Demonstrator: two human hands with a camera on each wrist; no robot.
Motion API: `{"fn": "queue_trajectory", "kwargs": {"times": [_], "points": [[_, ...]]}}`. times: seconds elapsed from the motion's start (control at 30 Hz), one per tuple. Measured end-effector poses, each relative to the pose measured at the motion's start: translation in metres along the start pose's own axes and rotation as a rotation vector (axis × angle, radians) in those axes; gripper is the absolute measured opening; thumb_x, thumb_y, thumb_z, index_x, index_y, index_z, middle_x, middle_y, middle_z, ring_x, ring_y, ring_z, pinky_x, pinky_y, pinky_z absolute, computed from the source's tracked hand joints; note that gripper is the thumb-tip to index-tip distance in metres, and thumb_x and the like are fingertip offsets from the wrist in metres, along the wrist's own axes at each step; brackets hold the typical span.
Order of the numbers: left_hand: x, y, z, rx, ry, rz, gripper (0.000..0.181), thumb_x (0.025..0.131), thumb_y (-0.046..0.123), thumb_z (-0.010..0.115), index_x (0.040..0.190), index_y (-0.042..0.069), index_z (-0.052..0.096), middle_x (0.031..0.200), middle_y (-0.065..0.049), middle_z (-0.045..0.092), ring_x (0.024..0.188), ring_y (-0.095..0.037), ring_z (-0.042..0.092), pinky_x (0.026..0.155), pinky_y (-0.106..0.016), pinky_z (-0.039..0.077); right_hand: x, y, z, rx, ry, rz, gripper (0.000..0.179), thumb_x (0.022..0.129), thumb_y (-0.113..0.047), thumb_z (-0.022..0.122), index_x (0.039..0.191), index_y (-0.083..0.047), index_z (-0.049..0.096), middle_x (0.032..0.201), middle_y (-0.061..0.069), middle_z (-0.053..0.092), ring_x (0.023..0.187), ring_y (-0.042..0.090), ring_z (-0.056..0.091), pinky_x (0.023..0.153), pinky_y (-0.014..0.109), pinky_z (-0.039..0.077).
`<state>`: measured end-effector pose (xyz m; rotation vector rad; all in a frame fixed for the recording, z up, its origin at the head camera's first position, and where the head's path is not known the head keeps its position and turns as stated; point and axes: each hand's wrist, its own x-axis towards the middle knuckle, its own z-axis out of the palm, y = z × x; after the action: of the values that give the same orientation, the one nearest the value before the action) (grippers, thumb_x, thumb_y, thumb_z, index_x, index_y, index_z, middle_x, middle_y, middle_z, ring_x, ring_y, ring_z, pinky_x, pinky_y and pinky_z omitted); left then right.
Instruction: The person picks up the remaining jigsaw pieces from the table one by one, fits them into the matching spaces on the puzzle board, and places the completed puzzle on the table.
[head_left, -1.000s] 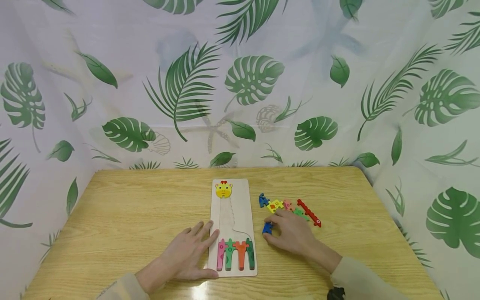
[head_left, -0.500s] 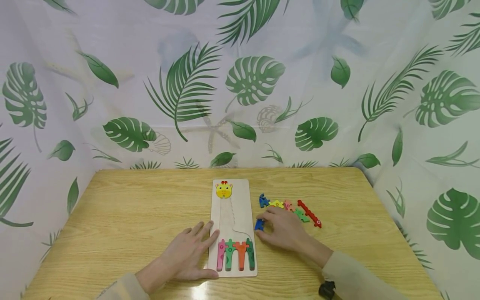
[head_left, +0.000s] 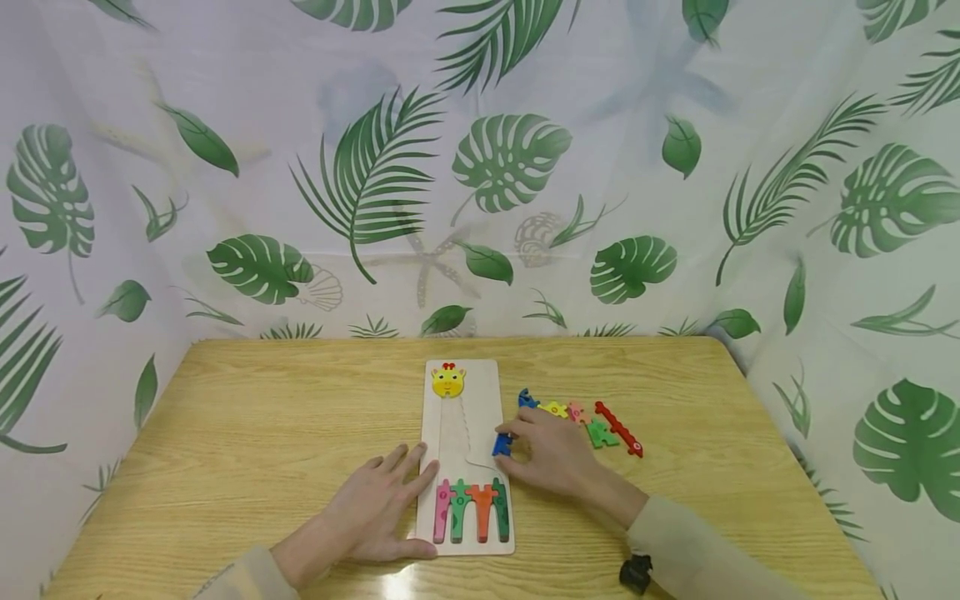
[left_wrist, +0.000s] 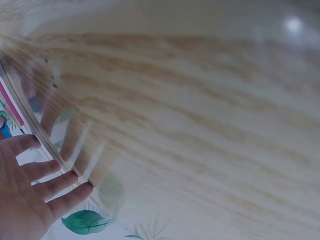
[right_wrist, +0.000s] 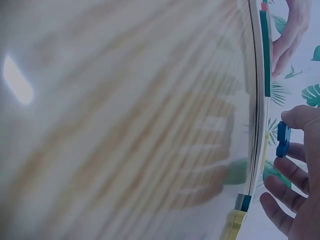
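Note:
A pale wooden giraffe puzzle board (head_left: 483,400) lies lengthwise on the table. Its yellow giraffe head piece (head_left: 447,382) sits at the top, and pink, green, orange and dark green leg pieces (head_left: 483,510) sit at the bottom. My left hand (head_left: 375,504) rests at the board's left edge, fingers stretched out and touching it. Between thumb and fingertips, my right hand (head_left: 558,454) pinches a small blue puzzle piece (head_left: 502,445) over the board's right edge. In the right wrist view that blue piece (right_wrist: 283,137) appears raised off the board.
Right of the board lie loose pieces: another blue piece (head_left: 527,399), a yellow one (head_left: 553,409), a pink one (head_left: 576,411), a green one (head_left: 602,433) and a long red strip (head_left: 618,429). A leaf-patterned cloth (head_left: 555,308) surrounds the wooden table (head_left: 300,392).
My right hand has carried the blue piece leftward from beside the loose pieces to the board's right edge. The left hand has stayed in place.

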<state>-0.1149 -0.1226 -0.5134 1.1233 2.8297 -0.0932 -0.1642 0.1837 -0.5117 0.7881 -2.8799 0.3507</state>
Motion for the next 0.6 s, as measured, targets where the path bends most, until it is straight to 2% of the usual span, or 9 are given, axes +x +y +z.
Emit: {"fn": "queue_trajectory", "kwargs": {"times": [0.33,0.6], "points": [[0.000,0.000,-0.001,-0.008,-0.011,-0.009,0.110,0.085,0.096,0.040,0.163,0.018,0.041,0.169,-0.016,0.041,0.149,-0.039,0.050,0.111,-0.051,0.055,0.010,-0.001,0.001,0.039,0.028,-0.037,0.039,0.088,-0.048,0.080,0.117,-0.023,0.080,0.094,-0.006,0.068,0.071,0.002,0.044,0.061,0.015,0.036],[0.000,0.002,-0.003,-0.003,-0.015,-0.008,0.110,0.085,0.095,0.041,0.163,0.017,0.042,0.169,-0.016,0.041,0.148,-0.039,0.051,0.111,-0.050,0.055,0.016,-0.002,0.004,0.034,0.072,-0.083,0.039,0.087,-0.048,0.083,0.115,-0.022,0.081,0.097,-0.005,0.071,0.075,0.004,0.049,0.064,0.015,0.041]]}}
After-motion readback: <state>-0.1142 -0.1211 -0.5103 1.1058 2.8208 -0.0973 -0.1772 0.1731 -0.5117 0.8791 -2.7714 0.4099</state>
